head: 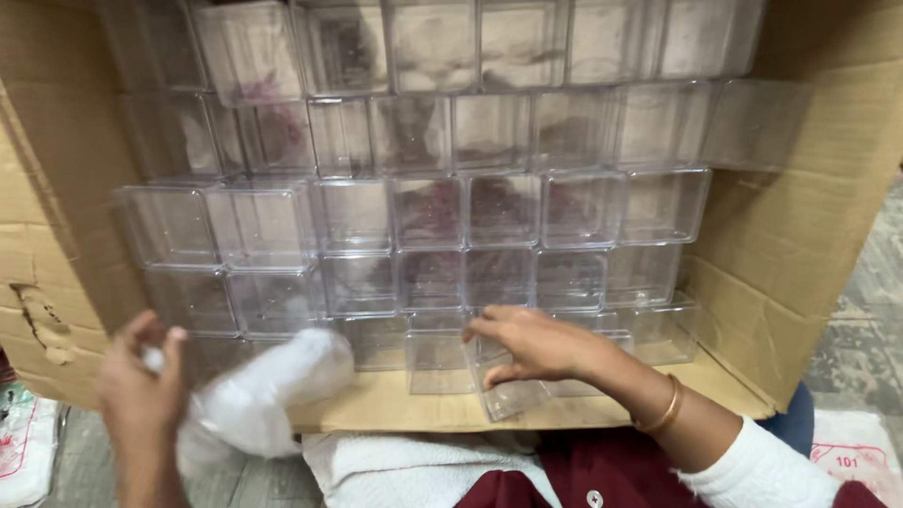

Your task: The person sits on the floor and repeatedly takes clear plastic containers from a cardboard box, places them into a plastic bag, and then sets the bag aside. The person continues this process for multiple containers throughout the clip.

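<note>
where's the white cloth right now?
Head view, lower left: the white cloth is bunched in the left hand, in front of the cardboard box's near edge, left of the right hand gripping a clear plastic box.

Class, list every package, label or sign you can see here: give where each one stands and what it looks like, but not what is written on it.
Cardboard box: lying open on its side, brown, filling most of the view.
Clear plastic boxes: square, stacked in rows inside it.
White bag: bottom right corner, red print.
White bag: bottom left, red markings.
</note>
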A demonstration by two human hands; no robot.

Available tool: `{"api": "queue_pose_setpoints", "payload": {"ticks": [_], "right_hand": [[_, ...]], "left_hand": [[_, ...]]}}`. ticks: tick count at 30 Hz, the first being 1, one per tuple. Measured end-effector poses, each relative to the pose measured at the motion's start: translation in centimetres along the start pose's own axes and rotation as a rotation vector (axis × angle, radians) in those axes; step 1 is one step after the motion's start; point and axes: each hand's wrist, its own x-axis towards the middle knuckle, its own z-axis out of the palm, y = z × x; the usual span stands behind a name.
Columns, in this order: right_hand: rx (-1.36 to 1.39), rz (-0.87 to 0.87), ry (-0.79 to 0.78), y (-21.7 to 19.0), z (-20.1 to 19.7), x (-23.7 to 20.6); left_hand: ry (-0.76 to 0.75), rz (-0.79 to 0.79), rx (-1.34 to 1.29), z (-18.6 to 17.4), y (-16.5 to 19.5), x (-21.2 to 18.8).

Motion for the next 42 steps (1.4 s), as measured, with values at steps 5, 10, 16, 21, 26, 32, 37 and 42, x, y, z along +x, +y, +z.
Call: {"api": "queue_pose_setpoints", "payload": {"ticks": [5,10,16,21,26,32,37,42], "right_hand": [[-0.055,0.028,-0.097,0.4,-0.2,0.2],[-0.18,0.138,-0.001,1.3,-0.2,1.0],[-0.13,0.006,0.438,1.3,-0.9,5.7],[0.32,-0.099,0.382,-3.6,-2.9,16.9],[0.464,0.014,0.503,-4.9,-3.8,12.2],[0.634,0.411,0.541,0.5,-0.1,-7.0],[0.67,0.637,0.494,4.0,6.6,-10.0],[0.397,0.415,0.583,4.2,3.4,-9.9]], "left_hand": [[0.041,0.191,-0.054,-3.8,5.0,7.0],[-0.005,0.218,-0.017,-3.6,7.6,11.3],[-0.297,-0.069,0.112,-1.6,9.9,14.5],[-0.46,-0.059,0.066,-1.6,12.1,13.9],[-0.293,0.393,0.081,-2.6,14.7,10.6],[-0.794,0.208,0.012,1.7,19.4,-5.6],[-0.975,0.125,0.022,8.9,19.4,-12.3],[-0.798,-0.104,0.049,4.7,13.4,-3.7]]}}
